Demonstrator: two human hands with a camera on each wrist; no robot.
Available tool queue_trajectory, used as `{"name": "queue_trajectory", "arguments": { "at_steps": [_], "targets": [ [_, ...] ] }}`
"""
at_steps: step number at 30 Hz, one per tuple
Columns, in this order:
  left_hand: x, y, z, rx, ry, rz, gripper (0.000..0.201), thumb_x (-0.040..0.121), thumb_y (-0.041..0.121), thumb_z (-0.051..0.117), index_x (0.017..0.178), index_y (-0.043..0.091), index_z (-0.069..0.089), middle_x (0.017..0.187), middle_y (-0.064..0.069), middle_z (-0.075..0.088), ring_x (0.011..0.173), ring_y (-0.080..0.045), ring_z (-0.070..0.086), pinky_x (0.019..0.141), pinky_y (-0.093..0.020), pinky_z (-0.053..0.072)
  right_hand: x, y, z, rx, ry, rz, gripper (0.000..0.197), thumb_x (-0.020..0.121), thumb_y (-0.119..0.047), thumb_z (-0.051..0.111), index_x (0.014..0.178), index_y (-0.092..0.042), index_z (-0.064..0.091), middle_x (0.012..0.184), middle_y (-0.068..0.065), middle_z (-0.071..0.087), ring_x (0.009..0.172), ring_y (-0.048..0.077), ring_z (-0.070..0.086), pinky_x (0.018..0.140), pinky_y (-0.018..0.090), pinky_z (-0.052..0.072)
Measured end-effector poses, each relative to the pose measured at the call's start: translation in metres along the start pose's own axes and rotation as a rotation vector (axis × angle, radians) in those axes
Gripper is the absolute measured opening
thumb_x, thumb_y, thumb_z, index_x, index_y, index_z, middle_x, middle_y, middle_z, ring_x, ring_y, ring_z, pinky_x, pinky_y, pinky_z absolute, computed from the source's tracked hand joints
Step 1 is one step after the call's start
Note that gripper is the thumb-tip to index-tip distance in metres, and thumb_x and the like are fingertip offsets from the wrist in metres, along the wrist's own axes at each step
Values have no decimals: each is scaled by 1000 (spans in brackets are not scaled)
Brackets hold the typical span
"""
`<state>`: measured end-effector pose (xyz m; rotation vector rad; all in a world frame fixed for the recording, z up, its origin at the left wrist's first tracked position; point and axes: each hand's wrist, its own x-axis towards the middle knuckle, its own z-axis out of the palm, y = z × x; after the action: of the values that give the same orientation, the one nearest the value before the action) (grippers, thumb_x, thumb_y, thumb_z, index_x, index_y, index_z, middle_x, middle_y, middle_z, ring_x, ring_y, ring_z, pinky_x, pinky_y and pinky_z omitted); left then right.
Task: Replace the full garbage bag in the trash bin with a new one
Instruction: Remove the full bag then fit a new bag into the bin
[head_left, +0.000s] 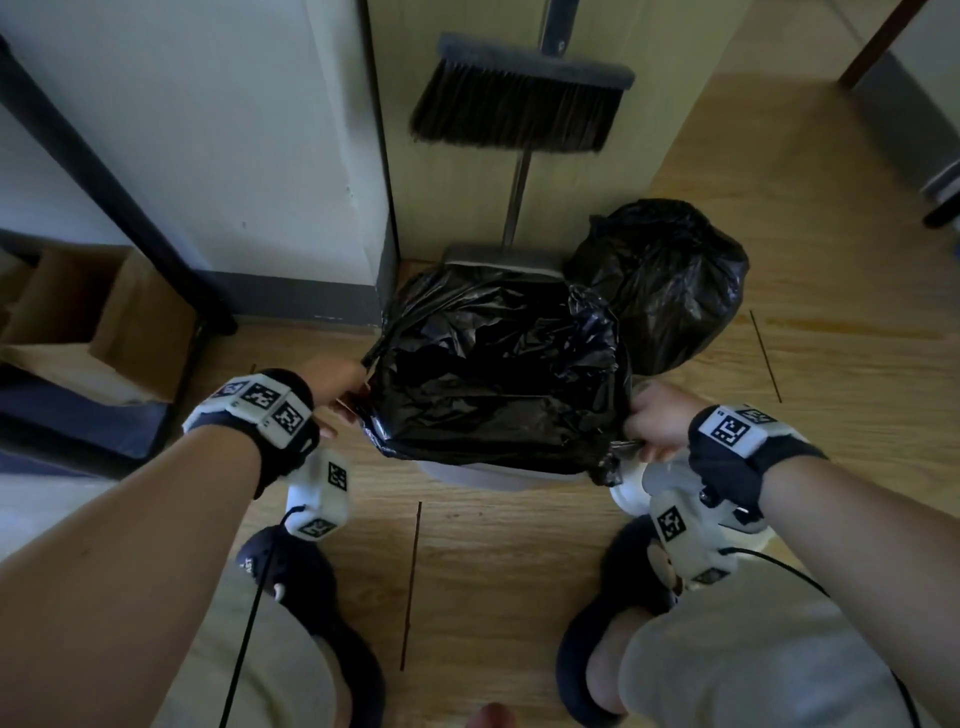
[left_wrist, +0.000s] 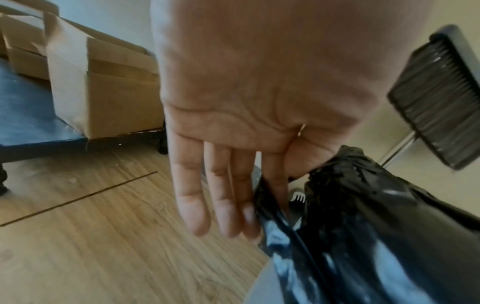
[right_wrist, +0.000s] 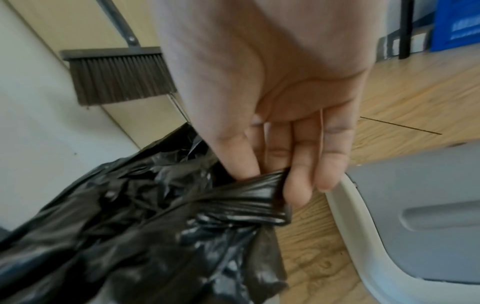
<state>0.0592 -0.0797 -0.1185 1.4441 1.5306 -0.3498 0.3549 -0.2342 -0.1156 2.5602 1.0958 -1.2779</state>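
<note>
Garbage-bag plastic (right_wrist: 244, 197) is pinched into a tight black band between the thumb and fingers (right_wrist: 298, 185) of the right hand (head_left: 655, 421), at the bin's 3 o'clock edge. At 9 o'clock, the bag's rim is pinched between thumb and forefinger of the left hand (head_left: 337, 387), while the other three fingers (left_wrist: 223, 205) are held straight and loose beside the plastic. The new bag (head_left: 493, 374) is spread open across the top of the white trash bin (head_left: 498, 475) on the wood floor (head_left: 467, 571). A full, closed black bag (head_left: 670, 275) is set on the floor at 1 o'clock, touching the bin. A broom (head_left: 519, 98) and dustpan (head_left: 501, 257) are propped at 12 o'clock, and a cardboard box (head_left: 104, 317) is seen at 9 o'clock.
</note>
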Motion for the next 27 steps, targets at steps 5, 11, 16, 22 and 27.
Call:
{"name": "queue_trajectory", "arguments": {
  "at_steps": [5,11,16,22,27],
  "targets": [
    [-5,3,5,325,-166,-35,14,93,9,45,82,8,53,70,-3,48,59,-11,44,47,-15,39,-13,-7,12,-141,-113,-54,21,78,-12,68,97,-7,61,79,9,65,73,21,63,72,33,57],
    [-6,-8,9,463,-24,32,13,83,7,61,70,6,62,57,-7,55,48,-15,50,42,-19,36,-5,1,32,-278,-72,-169,92,68,-30,81,143,-14,30,130,8,56,117,26,56,92,34,47],
    [1,-12,6,174,27,60,14,94,11,45,94,3,57,102,-14,60,89,-25,56,71,-31,51,7,12,31,-211,-44,-114,52,84,-21,66,132,-8,49,128,11,59,112,29,60,87,32,49],
    [11,16,-17,-326,432,347,24,87,11,51,70,23,63,90,2,65,98,-20,57,92,-35,46,18,1,-14,285,457,-28,26,84,-7,47,85,-18,71,102,10,69,96,35,62,78,34,51],
    [26,34,-15,-104,284,398,29,89,4,51,114,12,63,116,-6,61,112,-22,55,90,-28,40,33,-5,-21,326,248,-61,39,85,-6,56,121,-17,62,116,2,59,116,26,53,95,31,41]
  ]
}}
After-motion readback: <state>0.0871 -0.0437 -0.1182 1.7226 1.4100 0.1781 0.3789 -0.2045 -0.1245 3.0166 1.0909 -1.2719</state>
